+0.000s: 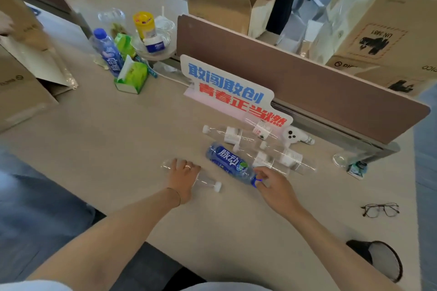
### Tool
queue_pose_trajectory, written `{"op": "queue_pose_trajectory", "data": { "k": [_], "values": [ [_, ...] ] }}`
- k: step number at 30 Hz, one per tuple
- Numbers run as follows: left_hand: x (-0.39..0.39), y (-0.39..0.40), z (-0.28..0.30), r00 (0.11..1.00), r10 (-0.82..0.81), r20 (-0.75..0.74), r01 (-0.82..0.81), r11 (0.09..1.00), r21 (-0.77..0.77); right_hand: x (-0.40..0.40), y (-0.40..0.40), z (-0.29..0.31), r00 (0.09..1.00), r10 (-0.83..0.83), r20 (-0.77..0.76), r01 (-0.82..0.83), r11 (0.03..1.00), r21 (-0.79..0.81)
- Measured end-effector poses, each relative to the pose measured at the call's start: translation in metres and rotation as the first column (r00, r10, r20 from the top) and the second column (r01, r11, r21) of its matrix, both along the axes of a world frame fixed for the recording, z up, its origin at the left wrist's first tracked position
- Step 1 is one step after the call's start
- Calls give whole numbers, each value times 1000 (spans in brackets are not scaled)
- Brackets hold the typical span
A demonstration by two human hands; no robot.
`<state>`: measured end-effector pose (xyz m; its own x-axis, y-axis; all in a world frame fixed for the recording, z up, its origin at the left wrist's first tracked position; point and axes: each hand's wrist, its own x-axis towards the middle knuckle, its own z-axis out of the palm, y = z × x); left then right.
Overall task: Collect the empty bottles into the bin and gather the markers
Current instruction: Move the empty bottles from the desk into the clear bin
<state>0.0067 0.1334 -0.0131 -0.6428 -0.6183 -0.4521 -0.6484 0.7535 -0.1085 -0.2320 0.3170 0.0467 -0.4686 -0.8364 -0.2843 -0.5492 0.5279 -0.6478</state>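
My left hand (pixel 184 176) lies over a clear empty bottle (pixel 208 183) on its side, fingers curled round its body, its white cap pointing right. My right hand (pixel 272 183) pinches the blue cap end of a blue-labelled bottle (pixel 227 160) lying flat. Behind these lie several clear empty bottles, among them a white-labelled bottle (pixel 227 134) and a long clear bottle (pixel 288 159). A black mesh bin (pixel 383 260) stands on the floor at lower right. No markers show clearly.
A printed sign (pixel 231 92) leans on the brown divider (pixel 307 78). Glasses (pixel 380 210) lie at right; a white controller (pixel 294 136) sits behind the bottles. Upright blue bottle (pixel 108 52), tissue box (pixel 132 78), yellow jar (pixel 144 23) and cardboard boxes (pixel 21 82) crowd the far left.
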Motion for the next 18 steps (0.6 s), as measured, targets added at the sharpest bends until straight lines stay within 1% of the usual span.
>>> {"op": "queue_pose_trajectory", "data": {
  "k": [3,5,6,7,8,10,12,13,16,17,18],
  "values": [
    [8,5,-6,994,109,-13,-108,993,52,2,-15,-1,1000,15,-20,-15,1000,-1],
    [16,7,-6,971,220,-92,-210,972,107,4,-27,0,999,38,-19,-38,999,7],
    [21,7,-6,940,304,-153,-281,947,156,5,-34,-1,998,51,-29,-51,999,16],
    [25,8,-4,887,401,-229,-356,909,216,7,-41,-2,997,64,-52,-62,998,29],
    [28,7,-3,804,510,-306,-430,854,294,8,-49,-3,994,76,-79,-72,996,42],
    [32,8,9,575,712,-402,-517,698,496,11,-64,-7,988,98,-118,-90,994,65],
    [34,9,19,352,841,-410,-517,540,664,15,-77,-13,980,127,-150,-113,989,99],
    [35,10,23,269,879,-393,-505,477,720,18,-83,-16,975,142,-172,-122,985,122],
    [35,10,33,82,944,-319,-468,320,824,28,-96,-27,962,156,-224,-118,978,174],
    [35,10,34,32,957,-287,-451,270,851,32,-99,-31,958,164,-235,-121,975,188],
    [36,10,34,1,965,-264,-436,238,868,35,-102,-35,951,179,-253,-129,971,202]
  ]
}}
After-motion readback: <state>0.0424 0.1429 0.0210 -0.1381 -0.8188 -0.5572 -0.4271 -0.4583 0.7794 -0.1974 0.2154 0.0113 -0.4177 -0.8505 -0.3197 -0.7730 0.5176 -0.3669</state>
